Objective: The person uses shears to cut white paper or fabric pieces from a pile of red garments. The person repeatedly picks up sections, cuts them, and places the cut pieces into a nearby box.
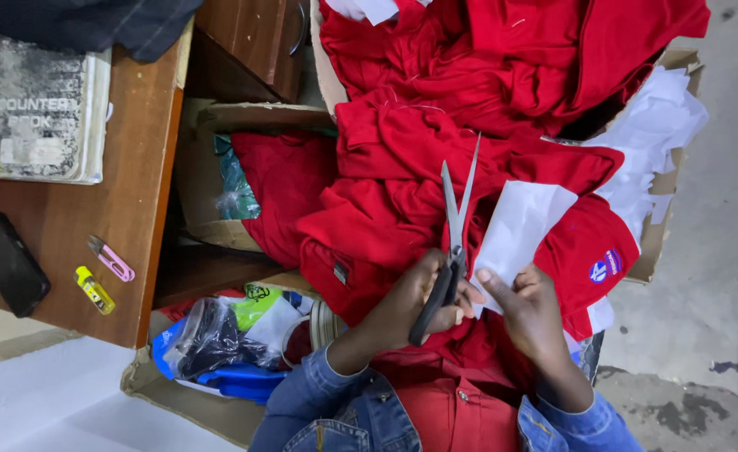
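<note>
- Your denim sleeves (pixel 344 414) sit closest to the lens, with the red garment (pixel 402 201) spread just beyond them over your lap.
- Your left hand (pixel 407 305) is closed around the black handles of the scissors (pixel 455 238), whose blades stand open in a narrow V over the red garment.
- Your right hand (pixel 530 314) pinches the lower edge of a white paper piece (pixel 520 226), just right of the scissors.
- Beyond the scissors, more red cloth fills a cardboard box (pixel 666 226).
- Well left of the scissors, a wooden table (pixel 135 209) carries a notebook (pixel 43 109), a black phone (pixel 7 264), a pink thread snip (pixel 111 258) and a yellow cutter (pixel 94 290).
</note>
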